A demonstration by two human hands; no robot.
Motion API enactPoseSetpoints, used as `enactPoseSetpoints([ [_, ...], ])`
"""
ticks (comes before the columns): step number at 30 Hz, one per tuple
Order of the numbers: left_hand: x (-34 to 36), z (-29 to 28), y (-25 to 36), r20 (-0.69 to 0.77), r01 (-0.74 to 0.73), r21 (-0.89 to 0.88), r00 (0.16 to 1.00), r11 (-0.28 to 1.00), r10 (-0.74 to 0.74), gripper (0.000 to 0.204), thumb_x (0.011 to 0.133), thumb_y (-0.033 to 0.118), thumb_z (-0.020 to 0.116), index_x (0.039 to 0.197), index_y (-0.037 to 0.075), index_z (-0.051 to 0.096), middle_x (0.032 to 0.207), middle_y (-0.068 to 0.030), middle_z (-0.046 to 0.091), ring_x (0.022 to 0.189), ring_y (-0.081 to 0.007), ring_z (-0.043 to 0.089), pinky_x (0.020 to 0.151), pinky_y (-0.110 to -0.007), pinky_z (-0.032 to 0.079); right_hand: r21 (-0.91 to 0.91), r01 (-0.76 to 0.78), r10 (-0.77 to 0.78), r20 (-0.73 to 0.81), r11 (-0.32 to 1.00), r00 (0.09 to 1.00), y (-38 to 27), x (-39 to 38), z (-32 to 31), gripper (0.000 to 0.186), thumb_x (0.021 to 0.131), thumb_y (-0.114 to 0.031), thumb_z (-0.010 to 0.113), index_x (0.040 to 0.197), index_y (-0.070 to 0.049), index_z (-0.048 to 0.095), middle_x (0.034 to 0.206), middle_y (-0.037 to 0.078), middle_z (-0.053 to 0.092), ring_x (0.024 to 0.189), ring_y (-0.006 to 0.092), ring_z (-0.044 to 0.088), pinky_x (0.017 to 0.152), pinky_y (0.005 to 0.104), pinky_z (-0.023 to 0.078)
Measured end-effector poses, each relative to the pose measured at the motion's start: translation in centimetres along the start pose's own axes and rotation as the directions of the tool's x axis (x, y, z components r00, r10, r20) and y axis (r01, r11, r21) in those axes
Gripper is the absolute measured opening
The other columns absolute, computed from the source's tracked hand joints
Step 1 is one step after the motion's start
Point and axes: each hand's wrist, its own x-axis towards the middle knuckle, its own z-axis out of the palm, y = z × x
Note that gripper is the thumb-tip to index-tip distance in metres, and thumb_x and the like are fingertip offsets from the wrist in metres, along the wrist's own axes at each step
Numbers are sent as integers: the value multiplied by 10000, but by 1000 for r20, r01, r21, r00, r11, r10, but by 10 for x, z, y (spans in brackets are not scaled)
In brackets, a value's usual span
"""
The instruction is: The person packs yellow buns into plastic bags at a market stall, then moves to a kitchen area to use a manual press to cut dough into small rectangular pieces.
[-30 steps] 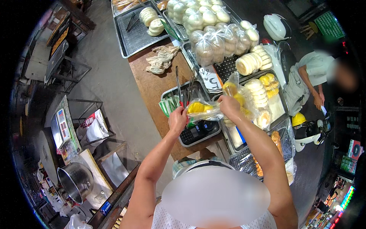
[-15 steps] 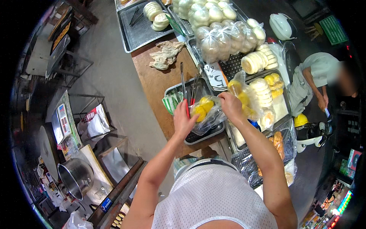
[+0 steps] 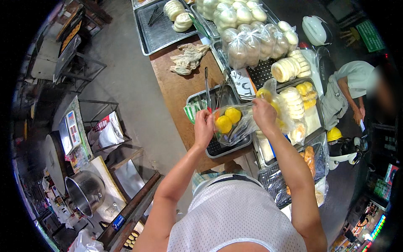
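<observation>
My left hand (image 3: 204, 128) is closed on one end of a clear plastic bag (image 3: 241, 134) holding yellow buns (image 3: 223, 124). My right hand (image 3: 264, 115) grips the bag's other end, fingers pinched together. The bag hangs between them over a tray (image 3: 226, 153) with metal tongs (image 3: 206, 80) standing at its back, beside green-and-white packets (image 3: 189, 113). Just right of my right hand lie more bagged yellow buns (image 3: 277, 122) and a tray of white and yellow buns (image 3: 292, 103).
Bagged buns (image 3: 256, 40), a far tray (image 3: 157, 35) and a crumpled cloth (image 3: 189, 56) sit toward the back of the wooden table (image 3: 166, 84). A seated person (image 3: 352, 92) is at right. A scale (image 3: 70, 132) and steel pot (image 3: 84, 193) are at left.
The held bag has tilted lower and opened out, showing the two yellow buns more clearly. My left hand's fingers, looser half a second ago, now pinch the bag.
</observation>
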Motion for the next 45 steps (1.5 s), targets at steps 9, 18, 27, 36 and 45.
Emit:
enactPoseSetpoints([
  [9, -44, 23, -23, 176, 256, -20, 953, 967, -248, 240, 955, 219, 594, 930, -16, 638, 803, -239, 657, 735, -428, 639, 682, -458, 494, 292, 2, -77, 248, 956, 966, -119, 6, 61, 290, 886, -238, 652, 1082, -28, 693, 1068, 160, 711, 956, 386, 693, 847, 493, 547],
  [18, -56, 16, -3, 216, 311, -106, 934, 944, -284, 286, 980, 269, 611, 890, -1, 635, 684, -156, 620, 584, -288, 584, 600, -413, 461, 91, -458, 404, 343, 884, 848, -84, 31, 179, 198, 816, -282, 679, 896, -118, 756, 987, 138, 755, 983, 350, 712, 863, 466, 553],
  [27, -53, 11, 5, 302, 221, -2, 930, 975, -210, 301, 974, 267, 608, 886, -19, 636, 719, -202, 613, 636, -316, 592, 627, -412, 464, 88, -342, 255, 501, 936, 827, -67, 41, 200, 282, 739, -299, 802, 932, -102, 742, 995, 158, 745, 941, 351, 710, 829, 444, 563],
  [36, -60, 12, -13, 352, 382, -168, 884, 909, -307, 312, 1009, 293, 615, 943, -3, 692, 691, -31, 616, 652, -111, 544, 623, -319, 456, 552, -358, 316, 173, 754, 933, -83, 51, 143, 270, 811, -295, 696, 881, -34, 718, 887, 190, 729, 876, 384, 694, 819, 454, 537],
  [45, -44, 16, -48, 164, 71, -272, 986, 960, -26, 228, 1007, 227, 638, 1040, 11, 704, 892, -4, 658, 854, -101, 582, 794, -266, 482, 499, 133, -45, -185, 856, 982, -91, 70, 15, 233, 815, -245, 727, 847, -17, 692, 1102, 242, 669, 1066, 387, 636, 938, 411, 498],
])
